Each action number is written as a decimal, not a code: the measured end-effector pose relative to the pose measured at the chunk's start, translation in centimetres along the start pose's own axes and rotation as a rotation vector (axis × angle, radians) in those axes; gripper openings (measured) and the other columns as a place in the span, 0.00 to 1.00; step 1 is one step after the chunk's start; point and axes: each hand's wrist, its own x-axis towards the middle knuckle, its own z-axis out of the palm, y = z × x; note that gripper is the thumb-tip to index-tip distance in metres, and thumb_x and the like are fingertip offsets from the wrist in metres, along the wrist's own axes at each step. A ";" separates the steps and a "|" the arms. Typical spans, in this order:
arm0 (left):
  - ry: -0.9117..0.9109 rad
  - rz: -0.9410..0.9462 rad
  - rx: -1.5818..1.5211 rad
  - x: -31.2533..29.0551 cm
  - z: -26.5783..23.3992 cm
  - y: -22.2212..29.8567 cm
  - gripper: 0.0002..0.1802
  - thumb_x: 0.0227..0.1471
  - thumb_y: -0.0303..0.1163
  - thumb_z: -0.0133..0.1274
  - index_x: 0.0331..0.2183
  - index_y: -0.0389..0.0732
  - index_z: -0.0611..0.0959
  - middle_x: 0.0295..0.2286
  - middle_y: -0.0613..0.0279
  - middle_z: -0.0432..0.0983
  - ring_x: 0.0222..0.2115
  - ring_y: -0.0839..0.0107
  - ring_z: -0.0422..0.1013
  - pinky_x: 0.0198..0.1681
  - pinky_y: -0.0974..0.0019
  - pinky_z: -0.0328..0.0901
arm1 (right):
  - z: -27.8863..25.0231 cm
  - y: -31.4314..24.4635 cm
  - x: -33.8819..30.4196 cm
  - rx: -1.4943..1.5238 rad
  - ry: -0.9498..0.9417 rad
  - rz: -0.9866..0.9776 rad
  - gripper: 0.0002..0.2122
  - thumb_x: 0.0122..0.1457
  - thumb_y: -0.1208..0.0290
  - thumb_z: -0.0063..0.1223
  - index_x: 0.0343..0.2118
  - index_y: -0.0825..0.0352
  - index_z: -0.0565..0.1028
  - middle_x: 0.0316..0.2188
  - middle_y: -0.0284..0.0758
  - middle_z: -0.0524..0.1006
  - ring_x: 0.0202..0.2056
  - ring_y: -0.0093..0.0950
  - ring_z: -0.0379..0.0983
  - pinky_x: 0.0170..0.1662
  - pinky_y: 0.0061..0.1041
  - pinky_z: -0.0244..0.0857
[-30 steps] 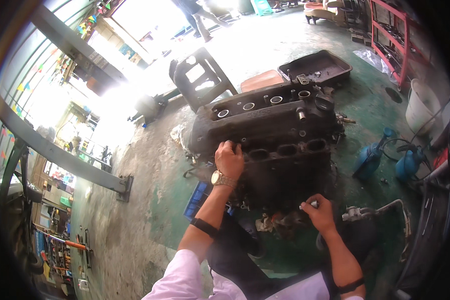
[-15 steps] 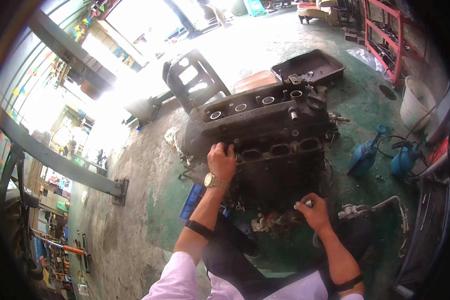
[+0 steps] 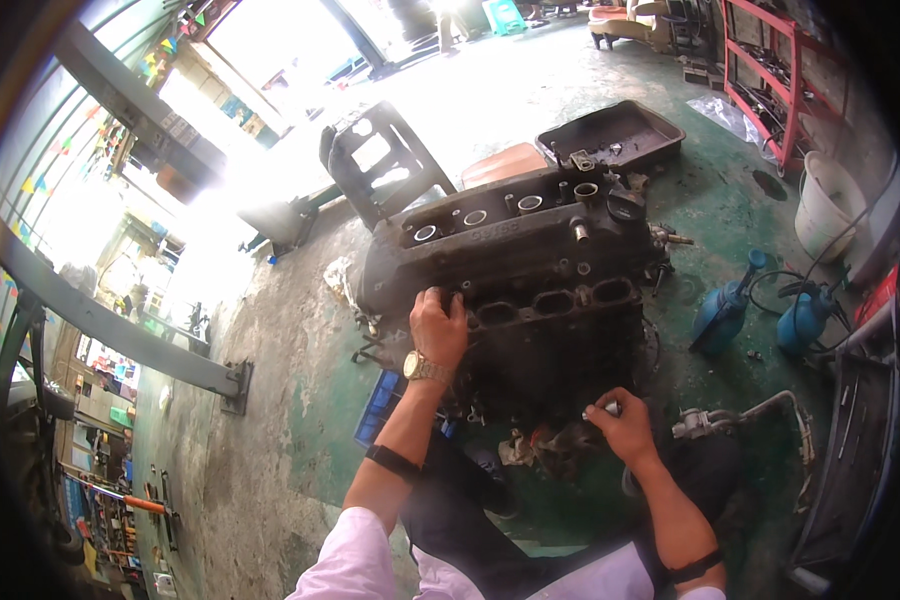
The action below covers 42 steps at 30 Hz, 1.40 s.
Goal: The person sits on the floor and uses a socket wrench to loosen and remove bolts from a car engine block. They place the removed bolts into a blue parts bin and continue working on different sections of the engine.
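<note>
A dark, greasy car engine (image 3: 560,350) stands in front of me, with a long valve cover (image 3: 490,237) on top and a row of oval ports along the side facing me. My left hand (image 3: 438,328) rests at the left end of that row, its fingers curled down against the engine; whatever they grip is hidden. Low in front of the block, apart from it, my right hand (image 3: 625,425) is closed on a small silvery metal piece (image 3: 612,408), its ends showing between thumb and fingers. Its exact kind is too small to tell.
Behind the engine lie a black drip tray (image 3: 620,140) and a dark plastic stool (image 3: 380,165). Blue pump bottles (image 3: 722,315) and a white bucket (image 3: 828,200) stand to the right. A blue crate (image 3: 380,405) sits by my left forearm, and a metal pipe assembly (image 3: 705,422) lies right.
The whole view has shifted slightly, moving the engine a little leftward in the picture. Both hands keep nearly the same place and grip.
</note>
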 end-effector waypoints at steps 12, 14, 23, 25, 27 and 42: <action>-0.020 0.068 0.067 0.0 0.6 -0.5 0.08 0.49 0.29 0.56 0.30 0.33 0.80 0.29 0.44 0.74 0.32 0.45 0.72 0.35 0.49 0.66 | -0.1 0.0 0.0 -0.003 -0.011 0.010 0.09 0.51 0.72 0.64 0.26 0.68 0.74 0.17 0.27 0.73 0.18 0.14 0.66 0.22 0.18 0.60; -0.027 0.089 0.036 0.1 0.3 -0.2 0.09 0.48 0.28 0.56 0.31 0.33 0.79 0.30 0.44 0.74 0.32 0.44 0.72 0.35 0.49 0.67 | -0.1 0.0 0.0 0.012 -0.016 0.024 0.09 0.51 0.72 0.64 0.27 0.68 0.74 0.18 0.28 0.74 0.19 0.14 0.67 0.23 0.18 0.61; -0.039 -0.011 0.034 0.4 -0.2 0.4 0.10 0.49 0.30 0.56 0.31 0.32 0.80 0.30 0.44 0.75 0.32 0.44 0.71 0.36 0.49 0.66 | -0.3 -0.2 0.0 -0.083 -0.016 0.021 0.09 0.51 0.71 0.65 0.27 0.68 0.75 0.19 0.29 0.76 0.22 0.14 0.69 0.27 0.19 0.63; -0.040 -0.009 0.046 0.5 -0.3 0.5 0.10 0.49 0.30 0.55 0.31 0.32 0.80 0.29 0.43 0.74 0.32 0.43 0.71 0.36 0.48 0.66 | -0.2 -0.1 0.0 -0.095 -0.010 0.009 0.09 0.51 0.71 0.65 0.27 0.68 0.75 0.19 0.29 0.76 0.22 0.15 0.69 0.27 0.19 0.63; -0.042 -0.011 0.050 0.5 -0.3 0.8 0.09 0.49 0.29 0.55 0.31 0.32 0.80 0.29 0.43 0.74 0.31 0.43 0.71 0.36 0.47 0.66 | -0.1 -0.1 0.1 -0.096 0.001 -0.016 0.09 0.50 0.71 0.65 0.27 0.68 0.75 0.19 0.29 0.76 0.22 0.15 0.69 0.26 0.19 0.63; -0.047 0.044 -0.035 0.7 -0.8 1.2 0.06 0.46 0.25 0.55 0.29 0.33 0.80 0.28 0.43 0.75 0.31 0.43 0.71 0.35 0.49 0.66 | -0.2 -0.5 -0.4 -0.026 0.001 0.033 0.09 0.48 0.70 0.66 0.25 0.68 0.76 0.19 0.30 0.74 0.24 0.17 0.66 0.29 0.22 0.62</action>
